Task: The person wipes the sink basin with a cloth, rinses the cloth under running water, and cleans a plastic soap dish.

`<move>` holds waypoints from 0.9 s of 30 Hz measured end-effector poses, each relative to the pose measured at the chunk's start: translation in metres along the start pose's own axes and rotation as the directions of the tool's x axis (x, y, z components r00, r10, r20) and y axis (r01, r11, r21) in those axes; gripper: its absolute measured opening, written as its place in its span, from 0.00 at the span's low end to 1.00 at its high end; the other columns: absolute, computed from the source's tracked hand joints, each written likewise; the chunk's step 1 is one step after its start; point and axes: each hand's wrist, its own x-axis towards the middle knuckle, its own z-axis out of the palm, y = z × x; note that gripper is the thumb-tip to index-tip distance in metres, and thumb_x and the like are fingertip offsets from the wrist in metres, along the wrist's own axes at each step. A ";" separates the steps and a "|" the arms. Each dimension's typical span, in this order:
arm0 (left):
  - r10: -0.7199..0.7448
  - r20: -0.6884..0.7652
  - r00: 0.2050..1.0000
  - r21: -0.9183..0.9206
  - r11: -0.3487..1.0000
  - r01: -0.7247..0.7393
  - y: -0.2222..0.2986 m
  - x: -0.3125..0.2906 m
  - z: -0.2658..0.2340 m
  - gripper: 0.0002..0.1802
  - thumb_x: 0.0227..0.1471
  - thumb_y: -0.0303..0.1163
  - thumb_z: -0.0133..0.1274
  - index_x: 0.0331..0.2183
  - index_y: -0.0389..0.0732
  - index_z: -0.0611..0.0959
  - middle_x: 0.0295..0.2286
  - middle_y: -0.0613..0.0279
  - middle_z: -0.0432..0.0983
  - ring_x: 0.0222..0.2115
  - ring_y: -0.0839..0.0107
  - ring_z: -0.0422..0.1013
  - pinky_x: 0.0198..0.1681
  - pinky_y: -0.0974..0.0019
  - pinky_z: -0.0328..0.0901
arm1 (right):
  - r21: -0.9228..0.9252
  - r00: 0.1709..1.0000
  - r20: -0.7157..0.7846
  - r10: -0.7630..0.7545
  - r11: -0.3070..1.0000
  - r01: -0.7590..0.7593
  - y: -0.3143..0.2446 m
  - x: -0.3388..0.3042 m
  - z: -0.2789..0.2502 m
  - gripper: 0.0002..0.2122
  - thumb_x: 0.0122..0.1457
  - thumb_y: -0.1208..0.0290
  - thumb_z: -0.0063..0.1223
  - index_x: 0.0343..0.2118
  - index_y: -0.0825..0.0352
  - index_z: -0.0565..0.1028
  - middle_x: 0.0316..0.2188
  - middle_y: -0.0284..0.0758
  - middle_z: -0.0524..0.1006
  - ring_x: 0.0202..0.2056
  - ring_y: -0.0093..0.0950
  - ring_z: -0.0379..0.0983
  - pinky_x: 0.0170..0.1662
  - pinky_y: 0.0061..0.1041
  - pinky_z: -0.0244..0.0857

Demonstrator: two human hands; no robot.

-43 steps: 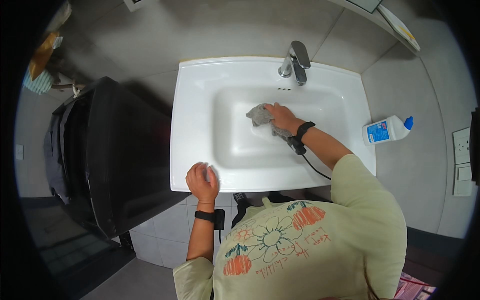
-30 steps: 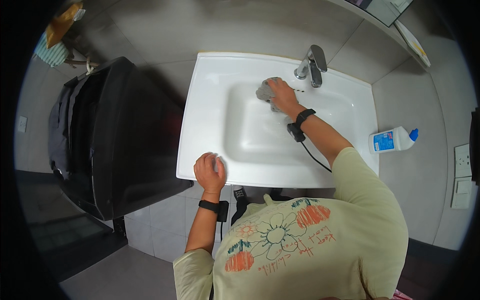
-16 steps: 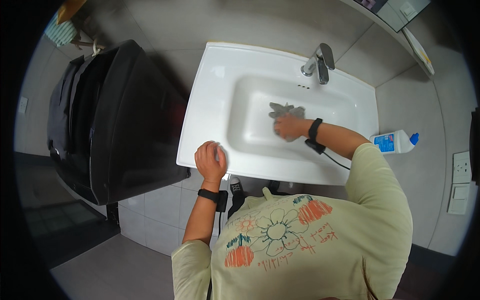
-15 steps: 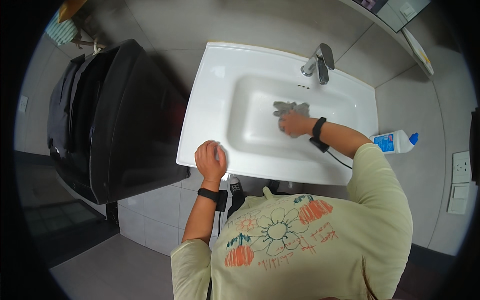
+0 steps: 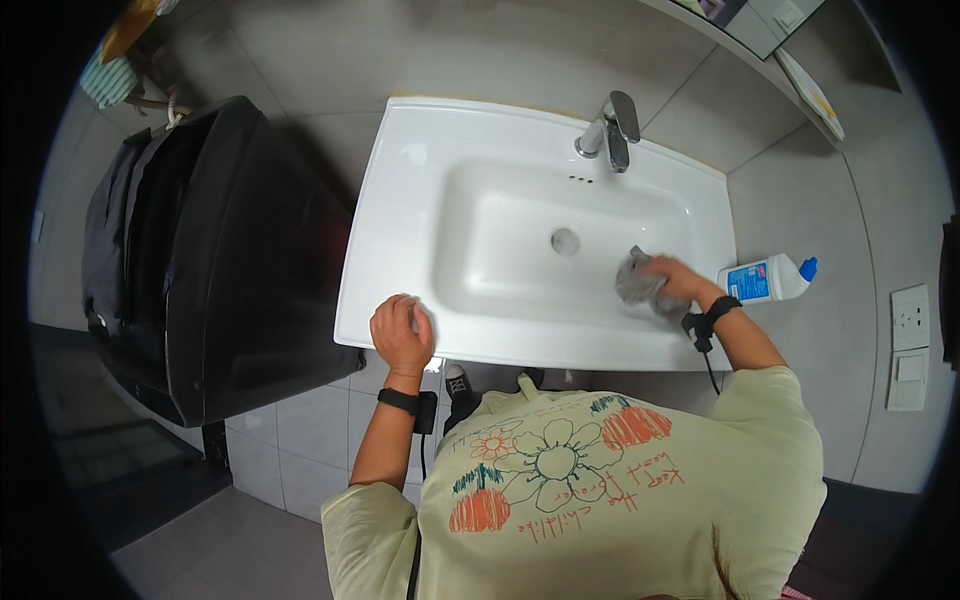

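Note:
My right hand (image 5: 682, 283) is closed on a grey cloth (image 5: 636, 280), bunched against the right inner side of the white sink (image 5: 392, 230). Its fingers are partly blurred. At the sink's front left edge rests my left hand (image 5: 402, 337), loosely curved with the thumb apart and nothing seen in it. The round drain (image 5: 565, 241) shows in the middle of the basin. Behind it stands a chrome faucet (image 5: 612, 132), its spout over the back rim.
A white bottle with a blue cap (image 5: 768, 279) is by the sink's right edge. On the left stands a large black appliance (image 5: 250, 270) with dark fabric over it. Wall sockets and a switch (image 5: 909, 345) are at the far right, and a shelf (image 5: 745, 60) hangs at the upper right.
My right hand has moved the grey cloth from the basin's middle to its right front side, uncovering the drain. My left hand stays at the front left edge. The view has shifted slightly.

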 end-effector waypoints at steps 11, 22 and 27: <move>0.002 0.001 1.000 -0.009 1.000 -0.002 0.004 0.005 -0.003 0.05 0.42 0.27 0.50 0.28 0.41 0.76 0.31 0.59 0.72 0.35 0.60 0.68 0.39 0.61 0.60 | -0.018 0.975 -0.138 -0.172 0.985 0.171 -0.025 0.141 0.071 0.21 0.37 0.87 0.46 0.36 0.61 0.76 0.38 0.40 0.69 0.41 0.38 0.63 0.45 0.31 0.58; 0.010 0.010 1.000 -0.009 1.000 -0.010 0.003 0.002 -0.002 0.06 0.42 0.27 0.50 0.28 0.40 0.76 0.31 0.58 0.72 0.35 0.59 0.67 0.38 0.60 0.60 | 0.145 0.898 -0.357 0.257 0.965 -0.219 -0.018 0.052 -0.041 0.14 0.45 0.71 0.57 0.38 0.65 0.74 0.34 0.39 0.74 0.33 0.32 0.72 0.39 0.26 0.67; 0.016 -0.002 1.000 -0.005 1.000 -0.016 -0.001 0.000 -0.002 0.05 0.42 0.26 0.50 0.28 0.40 0.76 0.31 0.58 0.72 0.35 0.59 0.67 0.38 0.60 0.60 | 0.853 0.830 -0.282 0.481 0.522 -0.013 -0.106 0.080 -0.092 0.18 0.56 0.56 0.50 0.33 0.70 0.73 0.23 0.34 0.76 0.23 0.23 0.73 0.29 0.20 0.69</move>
